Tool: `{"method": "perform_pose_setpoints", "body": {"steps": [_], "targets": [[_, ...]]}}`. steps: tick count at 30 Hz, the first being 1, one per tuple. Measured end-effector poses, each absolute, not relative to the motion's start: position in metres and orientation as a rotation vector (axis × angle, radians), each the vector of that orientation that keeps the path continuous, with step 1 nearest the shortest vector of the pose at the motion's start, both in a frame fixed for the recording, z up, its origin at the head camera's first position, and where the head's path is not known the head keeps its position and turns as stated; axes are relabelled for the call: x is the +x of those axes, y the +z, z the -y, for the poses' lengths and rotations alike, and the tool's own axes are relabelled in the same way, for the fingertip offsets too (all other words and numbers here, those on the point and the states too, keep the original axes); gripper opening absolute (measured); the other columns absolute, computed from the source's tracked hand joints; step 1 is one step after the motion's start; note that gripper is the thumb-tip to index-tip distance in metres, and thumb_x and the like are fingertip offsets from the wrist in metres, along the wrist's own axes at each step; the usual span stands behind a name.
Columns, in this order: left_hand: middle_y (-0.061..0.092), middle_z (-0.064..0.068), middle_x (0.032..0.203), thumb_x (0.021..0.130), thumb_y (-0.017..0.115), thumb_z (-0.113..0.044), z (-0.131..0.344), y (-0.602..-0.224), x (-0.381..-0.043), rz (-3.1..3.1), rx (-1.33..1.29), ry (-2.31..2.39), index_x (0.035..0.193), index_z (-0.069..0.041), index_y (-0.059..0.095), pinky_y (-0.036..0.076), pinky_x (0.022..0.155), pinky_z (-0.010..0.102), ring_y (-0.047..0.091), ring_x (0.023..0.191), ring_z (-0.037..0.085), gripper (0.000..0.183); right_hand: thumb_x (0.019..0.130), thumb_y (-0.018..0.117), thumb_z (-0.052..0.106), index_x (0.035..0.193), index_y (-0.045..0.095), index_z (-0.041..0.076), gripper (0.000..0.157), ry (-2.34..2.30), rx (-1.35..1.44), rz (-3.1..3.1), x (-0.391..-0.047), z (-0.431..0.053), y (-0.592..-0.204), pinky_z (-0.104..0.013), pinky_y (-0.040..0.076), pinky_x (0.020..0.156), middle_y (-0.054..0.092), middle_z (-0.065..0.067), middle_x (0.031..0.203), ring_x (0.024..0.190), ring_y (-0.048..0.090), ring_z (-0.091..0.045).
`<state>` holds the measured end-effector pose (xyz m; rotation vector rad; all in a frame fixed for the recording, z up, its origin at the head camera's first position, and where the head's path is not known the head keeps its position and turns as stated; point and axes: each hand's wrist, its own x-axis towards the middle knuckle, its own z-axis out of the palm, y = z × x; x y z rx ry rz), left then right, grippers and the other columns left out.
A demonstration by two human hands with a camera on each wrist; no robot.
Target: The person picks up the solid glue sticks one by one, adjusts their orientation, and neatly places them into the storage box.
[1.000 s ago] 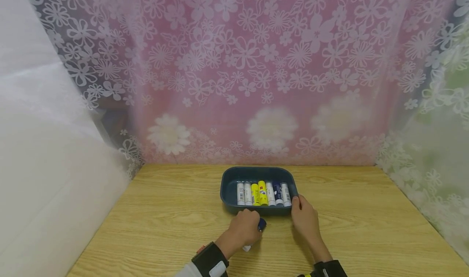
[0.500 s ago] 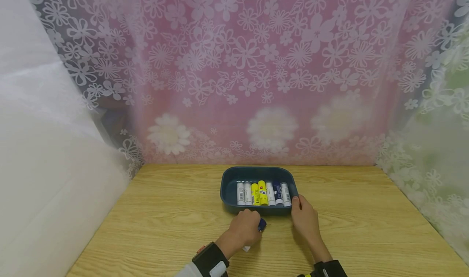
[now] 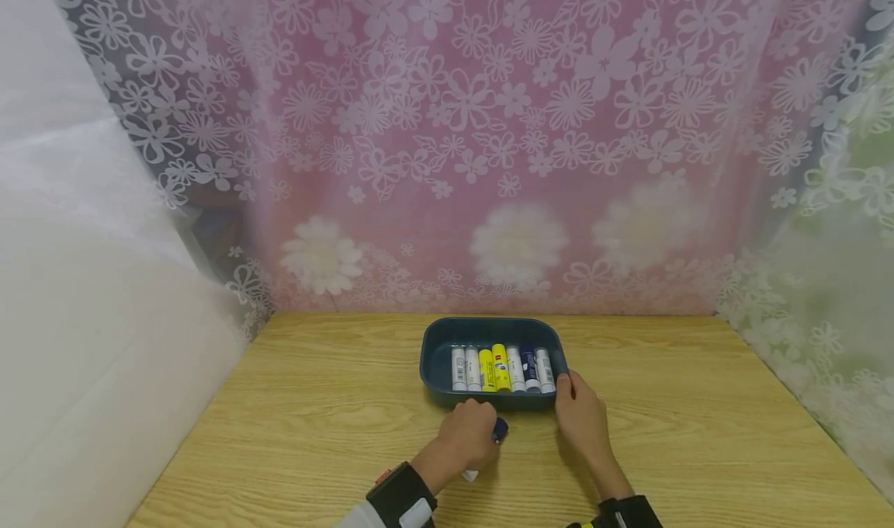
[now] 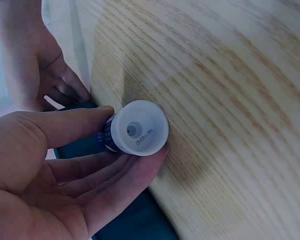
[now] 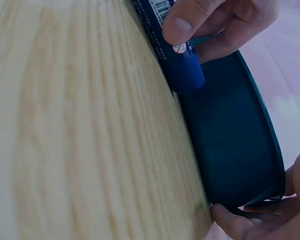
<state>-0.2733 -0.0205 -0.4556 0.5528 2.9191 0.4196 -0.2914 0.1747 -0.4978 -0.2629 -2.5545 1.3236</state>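
My left hand [image 3: 462, 435] grips a dark blue glue stick [image 3: 500, 429] just in front of a dark teal plastic tray [image 3: 438, 369]. In the left wrist view, the white round base [image 4: 149, 132] of the glue stick faces the camera, between thumb and fingers. Its blue cap [image 5: 186, 75] shows in the right wrist view, close to the tray's front wall [image 5: 230, 130]. At the tray's right front corner, my right hand [image 3: 583, 419] holds on with its thumb by the rim. Part of the glue stick is hidden by the left hand.
Inside the tray, several glue sticks stand side by side: white ones, yellow ones [image 3: 501, 368] and a dark blue one [image 3: 530, 369]. The wood-grain table [image 3: 335, 435] lies around it. A pink floral curtain [image 3: 433, 140] hangs behind, with pale sheeting [image 3: 105, 342] at the left.
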Motion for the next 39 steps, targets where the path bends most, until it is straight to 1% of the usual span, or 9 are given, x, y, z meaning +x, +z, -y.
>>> {"method": "perform_pose_setpoints", "body": {"steps": [8, 13, 17, 20, 25, 27, 35, 39], "targets": [[0.067, 0.008, 0.081, 0.084, 0.082, -0.018, 0.0197, -0.4562, -0.2744, -2.906, 0.564, 0.421, 0.097, 0.000, 0.072, 0.054, 0.054, 0.028, 0.060, 0.066, 0.017, 0.025, 0.110, 0.035, 0.028, 0.137, 0.058, 0.000, 0.045, 1.334, -0.259, 2.555, -0.2924, -0.1752, -0.4981, -0.060, 0.048, 0.098, 0.064, -0.025, 0.130, 0.119, 0.061, -0.043], [0.066, 0.008, 0.080, 0.083, 0.081, -0.017, 0.0193, -0.4558, -0.2748, -2.917, 0.579, 0.399, 0.095, -0.001, 0.072, 0.054, 0.057, 0.031, 0.061, 0.069, 0.018, 0.022, 0.110, 0.034, 0.029, 0.137, 0.058, 0.000, 0.046, 1.334, -0.254, 2.558, -0.2931, -0.1754, -0.4984, -0.060, 0.049, 0.096, 0.064, -0.025, 0.130, 0.116, 0.061, -0.042], [0.066, 0.007, 0.079, 0.082, 0.083, -0.016, 0.0192, -0.4557, -0.2751, -2.930, 0.586, 0.393, 0.093, -0.001, 0.071, 0.054, 0.058, 0.032, 0.060, 0.069, 0.018, 0.022, 0.110, 0.034, 0.028, 0.137, 0.058, 0.000, 0.046, 1.327, -0.251, 2.562, -0.2926, -0.1754, -0.4978, -0.060, 0.049, 0.096, 0.064, -0.026, 0.130, 0.118, 0.061, -0.043], [0.065, 0.006, 0.078, 0.080, 0.084, -0.015, 0.0189, -0.4558, -0.2751, -2.931, 0.583, 0.394, 0.093, -0.002, 0.071, 0.053, 0.057, 0.032, 0.059, 0.068, 0.017, 0.022, 0.110, 0.034, 0.027, 0.137, 0.058, 0.000, 0.045, 1.328, -0.255, 2.562, -0.2921, -0.1753, -0.4975, -0.061, 0.048, 0.097, 0.064, -0.026, 0.131, 0.119, 0.061, -0.044], [0.064, 0.006, 0.078, 0.078, 0.084, -0.011, 0.0170, -0.4553, -0.2750, -2.924, 0.576, 0.399, 0.092, -0.002, 0.071, 0.052, 0.056, 0.032, 0.057, 0.067, 0.017, 0.021, 0.110, 0.034, 0.028, 0.137, 0.058, 0.000, 0.045, 1.334, -0.255, 2.560, -0.2926, -0.1752, -0.4980, -0.060, 0.049, 0.097, 0.064, -0.025, 0.130, 0.118, 0.061, -0.042], [0.064, 0.005, 0.078, 0.077, 0.084, -0.010, 0.0167, -0.4550, -0.2746, -2.926, 0.574, 0.400, 0.092, -0.003, 0.071, 0.052, 0.056, 0.032, 0.057, 0.068, 0.017, 0.021, 0.110, 0.034, 0.028, 0.137, 0.058, 0.000, 0.046, 1.332, -0.255, 2.561, -0.2927, -0.1752, -0.4983, -0.061, 0.049, 0.098, 0.064, -0.026, 0.131, 0.120, 0.061, -0.044], [0.062, 0.004, 0.076, 0.076, 0.084, -0.010, 0.0177, -0.4517, -0.2727, -2.924, 0.568, 0.425, 0.088, -0.004, 0.071, 0.050, 0.055, 0.031, 0.055, 0.066, 0.016, 0.019, 0.110, 0.034, 0.030, 0.138, 0.057, 0.000, 0.047, 1.335, -0.252, 2.564, -0.2946, -0.1757, -0.5001, -0.061, 0.048, 0.099, 0.063, -0.026, 0.133, 0.123, 0.059, -0.044], [0.059, 0.002, 0.072, 0.077, 0.083, -0.009, 0.0181, -0.4518, -0.2728, -2.907, 0.565, 0.451, 0.084, -0.004, 0.070, 0.048, 0.052, 0.029, 0.053, 0.063, 0.015, 0.016, 0.110, 0.033, 0.030, 0.138, 0.057, 0.000, 0.047, 1.334, -0.258, 2.565, -0.2948, -0.1760, -0.5009, -0.061, 0.048, 0.098, 0.063, -0.025, 0.133, 0.122, 0.060, -0.044]]}}
